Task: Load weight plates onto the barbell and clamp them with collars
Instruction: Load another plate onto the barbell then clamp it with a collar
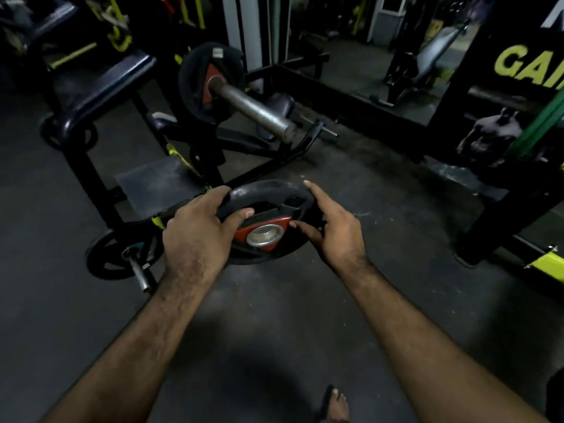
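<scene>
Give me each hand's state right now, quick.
Left hand: grips the rim of the weight plate, fingers curled round it.
Right hand: holds the plate's other side, index finger straight, thumb on the face.

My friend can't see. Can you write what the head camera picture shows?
Two bare hands, left hand and right hand, hold a round black weight plate with a red centre above a dark gym floor. Ahead, a grey steel barbell sleeve already carries one black plate with a red centre.
</scene>
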